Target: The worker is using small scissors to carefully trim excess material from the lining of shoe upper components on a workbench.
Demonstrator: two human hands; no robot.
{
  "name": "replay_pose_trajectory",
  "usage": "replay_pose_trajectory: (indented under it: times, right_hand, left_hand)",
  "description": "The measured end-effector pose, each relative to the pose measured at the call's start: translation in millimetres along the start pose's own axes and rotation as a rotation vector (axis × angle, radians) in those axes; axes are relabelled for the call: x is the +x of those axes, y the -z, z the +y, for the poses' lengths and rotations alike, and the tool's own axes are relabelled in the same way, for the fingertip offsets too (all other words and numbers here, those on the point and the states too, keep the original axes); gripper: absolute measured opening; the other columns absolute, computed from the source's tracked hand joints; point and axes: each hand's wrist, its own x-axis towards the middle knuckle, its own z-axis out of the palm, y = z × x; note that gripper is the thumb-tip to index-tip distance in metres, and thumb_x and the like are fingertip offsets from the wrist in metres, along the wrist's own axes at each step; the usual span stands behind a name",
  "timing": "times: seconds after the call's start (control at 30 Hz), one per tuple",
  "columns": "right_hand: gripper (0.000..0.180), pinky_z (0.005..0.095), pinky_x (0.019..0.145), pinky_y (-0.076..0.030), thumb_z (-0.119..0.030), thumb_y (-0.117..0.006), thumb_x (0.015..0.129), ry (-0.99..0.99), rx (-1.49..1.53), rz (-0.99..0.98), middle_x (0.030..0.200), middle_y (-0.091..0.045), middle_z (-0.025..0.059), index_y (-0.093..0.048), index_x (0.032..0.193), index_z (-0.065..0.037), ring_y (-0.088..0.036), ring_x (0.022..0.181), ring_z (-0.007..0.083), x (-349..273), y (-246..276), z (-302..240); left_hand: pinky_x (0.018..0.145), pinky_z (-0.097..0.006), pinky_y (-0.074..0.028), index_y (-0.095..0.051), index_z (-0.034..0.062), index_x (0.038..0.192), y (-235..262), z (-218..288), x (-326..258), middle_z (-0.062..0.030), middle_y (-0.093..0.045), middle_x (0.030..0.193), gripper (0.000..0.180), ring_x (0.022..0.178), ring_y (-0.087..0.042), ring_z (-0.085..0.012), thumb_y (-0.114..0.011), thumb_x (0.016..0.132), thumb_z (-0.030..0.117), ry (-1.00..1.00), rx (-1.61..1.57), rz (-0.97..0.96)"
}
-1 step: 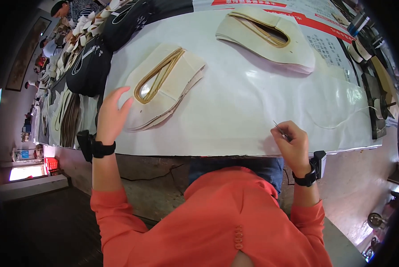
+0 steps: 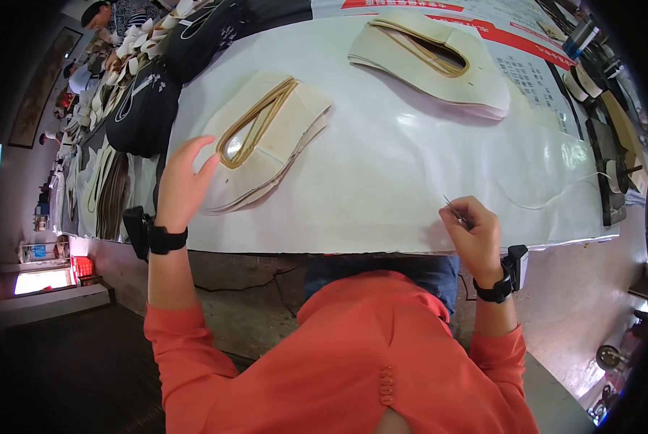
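Note:
My left hand (image 2: 180, 184) hovers at the left edge of a stack of cream pieces (image 2: 295, 119) that look like shoe uppers. Its thumb and fingers are apart, and nothing is between them. The stack lies slanted and slightly fanned out, with a long opening edged in tan. Low over the right part of the table, my right hand (image 2: 474, 230) is closed on a thin pointed metal tool (image 2: 450, 205); its tip points up and left, and the fingers hide most of the rest. A second stack of similar cream pieces (image 2: 425, 83) sits farther back.
White sheeting covers the table (image 2: 367, 195). Black bags (image 2: 145, 108) and heaped strips (image 2: 113, 192) line the left side. A white thread (image 2: 548, 207) runs to a spool on a dark stand (image 2: 607, 173) at right. Another person (image 2: 114, 18) is at far left.
My left hand has edged slightly toward the near stack. The right hand and its tool stay where they were.

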Motion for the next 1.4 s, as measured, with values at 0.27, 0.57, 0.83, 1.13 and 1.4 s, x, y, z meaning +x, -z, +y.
replay_pose_trajectory:
  times: [0.27, 0.57, 0.83, 1.13, 1.4]
  right_hand:
    - [0.012, 0.0241, 0.058, -0.043, -0.007, -0.075, 0.090, 0.003, 0.023, 0.187, 0.069, -0.061, 0.0018, -0.067, 0.092, 0.002, -0.050, 0.066, 0.0049, -3.7, 5.6, 19.0]
    - [0.014, 0.0295, 0.058, -0.051, -0.003, -0.074, 0.082, 0.089, -0.003, 0.224, 0.075, -0.068, 0.0114, -0.067, 0.094, -0.001, -0.066, 0.063, 0.0174, -6.9, -1.4, 19.2]
    - [0.014, 0.0328, 0.057, -0.052, -0.002, -0.073, 0.080, 0.137, -0.053, 0.205, 0.078, -0.068, 0.0120, -0.067, 0.093, -0.003, -0.067, 0.062, 0.0232, -6.9, 1.1, 17.7]
    - [0.017, 0.0334, 0.057, -0.052, -0.001, -0.073, 0.075, 0.207, -0.095, 0.247, 0.078, -0.068, 0.0117, -0.067, 0.091, -0.005, -0.066, 0.062, 0.0270, -4.9, -0.8, 18.4]
    - [0.015, 0.0339, 0.056, -0.051, 0.000, -0.073, 0.077, 0.227, -0.099, 0.265, 0.076, -0.067, 0.0117, -0.067, 0.090, -0.004, -0.065, 0.060, 0.0267, -3.9, -2.1, 19.5]
  left_hand:
    - [0.106, -0.047, -0.044, -0.067, 0.0048, 0.119, -17.5, 95.8, 57.8, -0.0141, -0.068, 0.124, 0.030, 0.125, -0.056, -0.0389, -0.069, 0.092, 0.017, -0.388, 0.271, 0.016]
    - [0.098, -0.044, -0.047, -0.069, 0.0067, 0.113, -98.8, 202.8, 126.7, -0.0075, -0.070, 0.113, 0.027, 0.114, -0.061, -0.0310, -0.071, 0.090, 0.022, -0.704, 0.202, 0.113]
    - [0.078, -0.040, -0.053, -0.068, 0.0090, 0.111, -187.7, 275.2, 145.0, -0.0069, -0.071, 0.103, 0.030, 0.093, -0.067, -0.0286, -0.071, 0.092, 0.032, -0.737, -0.042, 0.172]
    - [0.072, -0.038, -0.055, -0.068, 0.0136, 0.109, -201.0, 271.4, 164.5, -0.0009, -0.071, 0.101, 0.021, 0.087, -0.069, -0.0261, -0.068, 0.094, 0.029, -0.637, -0.152, 0.073]
    - [0.072, -0.039, -0.055, -0.069, 0.0122, 0.107, -194.0, 273.7, 161.7, -0.0043, -0.073, 0.099, 0.016, 0.081, -0.069, -0.0292, -0.063, 0.096, 0.021, -0.642, -0.093, 0.008]
